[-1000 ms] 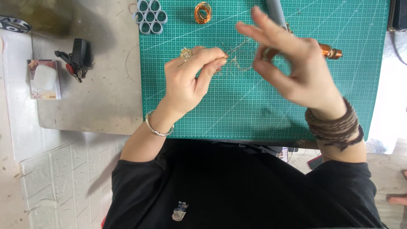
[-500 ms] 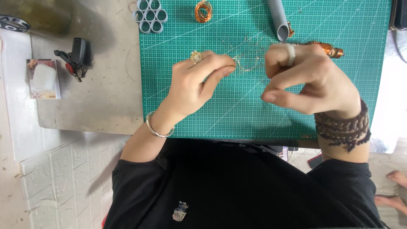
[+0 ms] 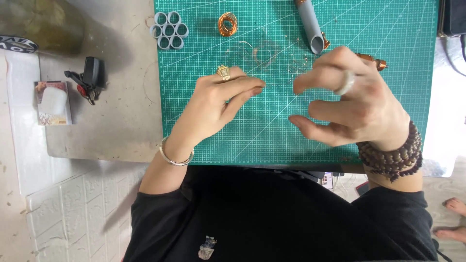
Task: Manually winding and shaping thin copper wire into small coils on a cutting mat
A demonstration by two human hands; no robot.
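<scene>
My left hand [image 3: 221, 104], with a gold ring and a silver bangle, hovers over the green cutting mat [image 3: 272, 140]; its thumb and forefinger are pinched on a very thin wire. The wire's faint loops [image 3: 264, 51] lie on the mat just beyond the fingertips. To the right is my right hand [image 3: 357, 104], with a white ring and brown bead bracelets. It is blurred, its fingers are spread, and I see nothing gripped in it. Both hands float a little apart above the middle of the mat.
A copper wire coil [image 3: 227, 23], a grey pipe piece [image 3: 310, 26] and a cluster of grey pipe rings [image 3: 168, 30] lie at the mat's far edge. A copper-wrapped tool [image 3: 376, 60] peeks from behind my right hand. A black clip-like object [image 3: 90, 75] and a small box [image 3: 52, 102] sit left.
My right hand has dropped toward me and gone from a closed pinch to spread fingers. My left hand kept its pinch and barely moved.
</scene>
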